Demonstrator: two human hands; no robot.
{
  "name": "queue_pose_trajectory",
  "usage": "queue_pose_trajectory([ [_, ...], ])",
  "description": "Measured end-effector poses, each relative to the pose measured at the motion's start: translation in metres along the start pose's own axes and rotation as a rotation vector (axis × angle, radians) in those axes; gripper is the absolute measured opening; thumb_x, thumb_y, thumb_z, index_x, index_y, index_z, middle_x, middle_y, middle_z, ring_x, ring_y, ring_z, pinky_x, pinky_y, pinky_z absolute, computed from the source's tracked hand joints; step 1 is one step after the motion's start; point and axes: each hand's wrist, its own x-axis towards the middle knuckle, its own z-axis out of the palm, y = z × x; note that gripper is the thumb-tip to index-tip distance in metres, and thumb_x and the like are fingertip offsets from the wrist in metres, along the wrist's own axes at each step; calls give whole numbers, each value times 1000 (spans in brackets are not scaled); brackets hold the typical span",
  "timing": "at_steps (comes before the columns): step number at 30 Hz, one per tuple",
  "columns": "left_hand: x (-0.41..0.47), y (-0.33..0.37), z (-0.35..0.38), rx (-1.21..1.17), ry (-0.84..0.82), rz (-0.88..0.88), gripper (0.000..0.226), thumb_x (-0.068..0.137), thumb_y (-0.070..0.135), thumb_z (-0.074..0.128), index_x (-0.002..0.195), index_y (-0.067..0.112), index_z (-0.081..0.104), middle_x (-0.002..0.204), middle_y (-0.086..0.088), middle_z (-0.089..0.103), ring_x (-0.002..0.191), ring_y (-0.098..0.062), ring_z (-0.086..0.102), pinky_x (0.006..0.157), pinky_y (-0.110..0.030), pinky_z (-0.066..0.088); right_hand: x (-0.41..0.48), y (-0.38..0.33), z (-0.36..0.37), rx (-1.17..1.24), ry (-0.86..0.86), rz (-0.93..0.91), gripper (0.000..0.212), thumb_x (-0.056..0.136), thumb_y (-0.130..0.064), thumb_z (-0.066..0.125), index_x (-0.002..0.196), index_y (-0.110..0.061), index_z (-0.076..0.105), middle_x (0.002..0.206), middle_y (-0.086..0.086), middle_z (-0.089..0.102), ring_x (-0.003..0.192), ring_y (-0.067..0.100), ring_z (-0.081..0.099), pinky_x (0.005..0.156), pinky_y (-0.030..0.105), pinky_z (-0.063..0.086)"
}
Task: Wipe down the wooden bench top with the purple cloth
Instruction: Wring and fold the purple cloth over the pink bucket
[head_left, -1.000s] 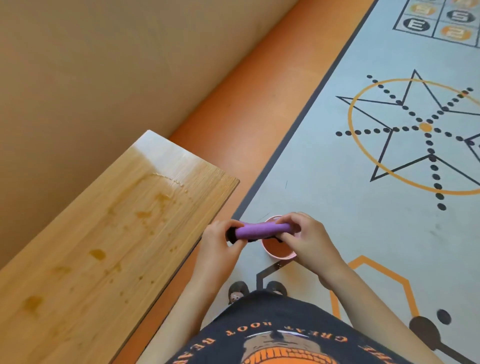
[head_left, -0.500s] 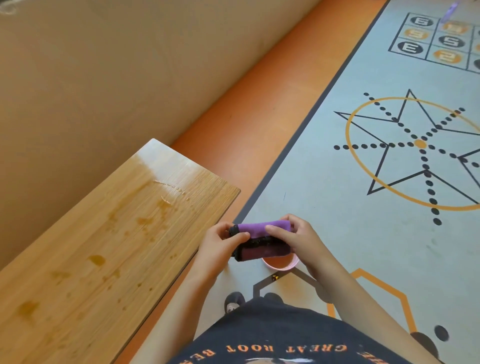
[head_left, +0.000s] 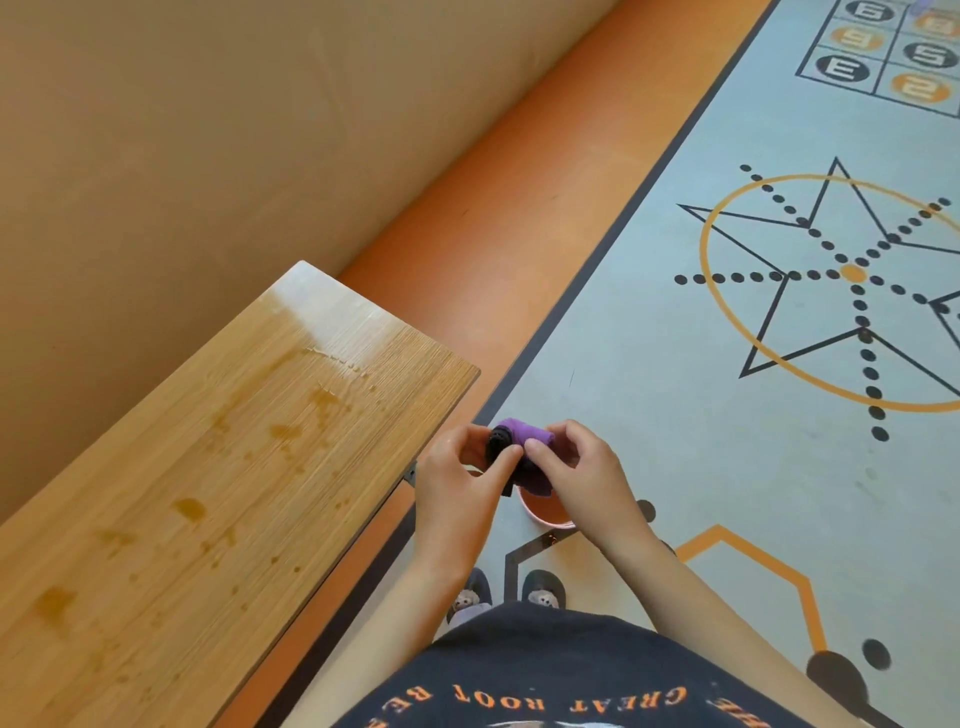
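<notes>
Much of the purple cloth is covered by the fingers of the left hand and the right hand, by which it is pinched, so its full shape cannot be made out. A pink cup below is largely hidden by the right hand. The desk is cut off by the left and bottom edges. The shoes are partly covered by the dark shirt, whose lettering is cut by the bottom edge. The number grid is cropped at the top right corner.
</notes>
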Motion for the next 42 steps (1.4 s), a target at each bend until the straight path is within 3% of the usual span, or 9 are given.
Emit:
queue_pose_trajectory([
  [3, -3, 2, 1, 0, -22, 80, 26, 82, 27, 73, 106, 20, 67, 94, 9, 66, 86, -6, 64, 70, -11, 50, -1, -2, 6, 233, -57, 52, 18, 85, -44, 62, 90, -27, 62, 84, -10, 67, 80, -6, 62, 54, 5, 45],
  [7, -11, -6, -1, 27, -92, 107, 28, 83, 12, 71, 111, 18, 68, 98, 5, 69, 88, -4, 65, 73, -11, 50, 6, 3, 19, 318, -93, 132, 39, 69, -58, 71, 90, -27, 62, 81, -10, 70, 77, 4, 68, 59, 15, 53],
  [11, -14, -20, -12, -21, -106, -45, 33, 87, 7, 64, 112, 27, 66, 104, 12, 70, 96, 2, 63, 77, -10, 50, 16, 20, 34, 220, -138, 179, 27, 76, -44, 72, 94, -26, 61, 88, -4, 68, 85, 13, 67, 73, 29, 59],
  [14, -16, -30, -15, -5, -136, -103, 28, 89, 8, 61, 112, 21, 68, 103, 11, 70, 96, -2, 64, 84, -21, 54, 22, 32, 48, 245, -203, 213, 13, 85, -29, 64, 93, -19, 63, 89, 3, 69, 88, 19, 67, 77, 35, 59],
  [19, -11, -43, -11, 51, -155, -135, 30, 91, 6, 56, 117, 18, 65, 106, 9, 69, 100, -1, 62, 88, -15, 49, 35, 37, 67, 347, -287, 295, 10, 91, -20, 57, 98, -16, 62, 93, 7, 68, 90, 19, 66, 71, 25, 57],
  [22, -2, -49, -10, 47, -188, -146, 31, 92, 7, 54, 119, 18, 62, 107, 10, 68, 101, 1, 61, 84, -10, 47, 44, 42, 69, 360, -260, 317, 23, 84, -28, 67, 100, -12, 64, 96, 11, 70, 92, 22, 67, 80, 35, 58],
  [26, 14, -66, -10, 116, -126, -106, 23, 92, 12, 54, 113, 19, 61, 102, 11, 67, 96, 2, 61, 77, -7, 44, 60, 48, 69, 253, -257, 293, 17, 82, -25, 70, 93, -14, 64, 90, 8, 69, 85, 19, 66, 76, 34, 56],
  [35, 80, -124, -20, 541, -84, 79, 35, 91, 16, 55, 126, 14, 52, 126, 2, 54, 119, -15, 45, 99, -28, 35, 98, 58, 67, 66, -85, 243, 7, 87, -29, 64, 87, -24, 60, 81, -6, 65, 75, 6, 61, 60, 17, 47],
  [42, 133, -141, 3, 730, -91, 26, 55, 94, 29, 49, 142, 8, 32, 148, -7, 33, 140, -23, 24, 115, -40, 20, 148, 49, 62, 74, -46, 217, 10, 89, -17, 60, 97, -21, 58, 88, -8, 64, 84, 6, 61, 68, 20, 46],
])
